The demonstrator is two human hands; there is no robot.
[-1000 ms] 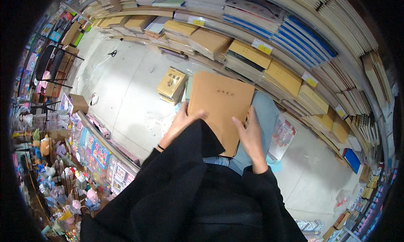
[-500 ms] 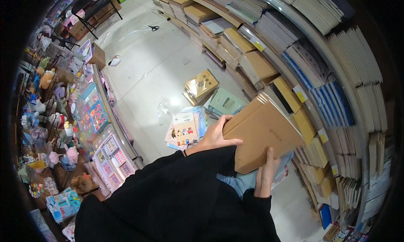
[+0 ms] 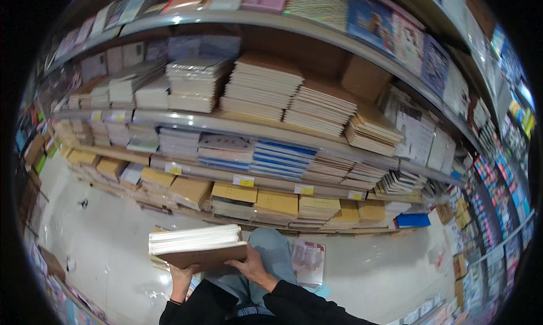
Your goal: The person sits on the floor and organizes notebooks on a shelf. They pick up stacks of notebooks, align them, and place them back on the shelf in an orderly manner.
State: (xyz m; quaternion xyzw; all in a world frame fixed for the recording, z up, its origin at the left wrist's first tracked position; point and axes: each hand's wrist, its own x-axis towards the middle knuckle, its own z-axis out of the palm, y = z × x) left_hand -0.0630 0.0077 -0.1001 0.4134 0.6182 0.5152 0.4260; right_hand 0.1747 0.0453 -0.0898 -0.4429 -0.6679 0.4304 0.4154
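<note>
In front of my knees I hold a small stack of kraft-brown notebooks [image 3: 205, 255] in both hands, its white page edges turned toward the shelves. My left hand [image 3: 182, 281] is closed on the stack's near left part, the thumb on the brown cover. The near right corner is in my right hand [image 3: 253, 269], thumb against the cover; the fingers beneath are partly hidden. Ahead, a low shelf bears yellow-brown notebook stacks [image 3: 275, 203]. Above them lie blue-edged notebooks [image 3: 281, 160], and higher still thick brown-topped stacks [image 3: 263, 87].
Curved shelf edges [image 3: 243, 123] run across the view ahead. A pink-and-white booklet [image 3: 309, 261] lies on the floor right of my knee. Scissors [image 3: 83, 203] lie on the tiles at far left. A rack of colourful packets [image 3: 492, 183] stands at right.
My view has swung right and up to face the shelves. The notebook stack has tilted, so its page edges now face the shelves; both hands still hold it.
</note>
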